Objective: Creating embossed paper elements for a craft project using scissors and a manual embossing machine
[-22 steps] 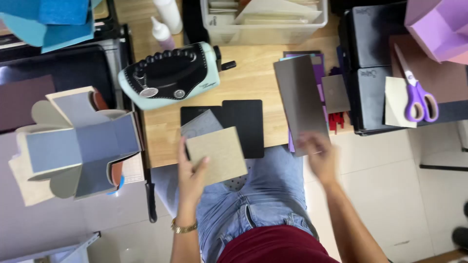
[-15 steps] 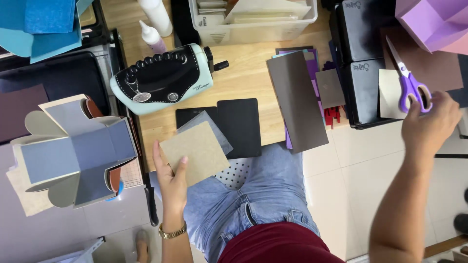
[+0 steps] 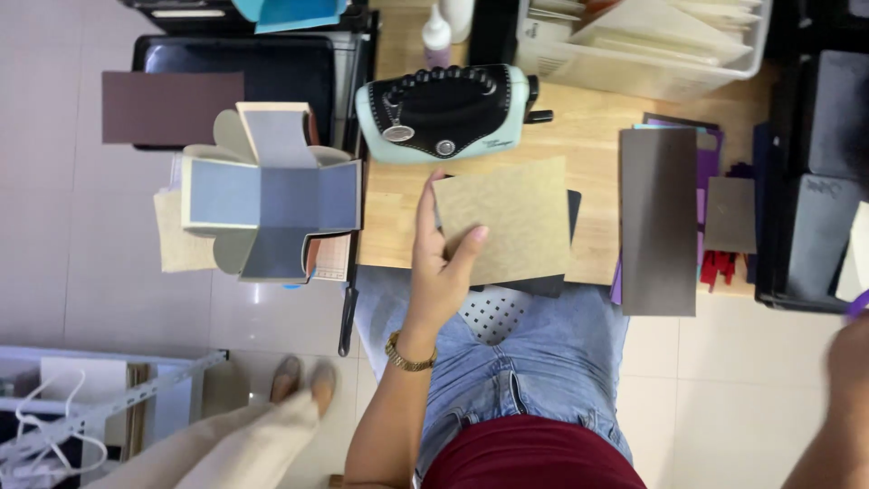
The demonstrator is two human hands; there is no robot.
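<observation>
Hiding right hand (image 3: 851, 362), frame-cropped

Running off the right edge: right hand (image 3: 849, 355), fingers out of view, grip impossible to tell. Peeking in beside it, a purple sliver (image 3: 860, 303) (kind unclear). Lying mostly hidden under the tan card (image 3: 516, 220): black sheet (image 3: 552, 283). Getting cropped at the top: clear bin (image 3: 652, 68), glue bottle (image 3: 437, 36).

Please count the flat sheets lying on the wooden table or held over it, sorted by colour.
Tan sheet, held in the left hand: 1
Black sheet under it: 1
Long grey sheet: 1
Small grey-brown sheet: 1
Purple sheet: 1
Total: 5
</observation>
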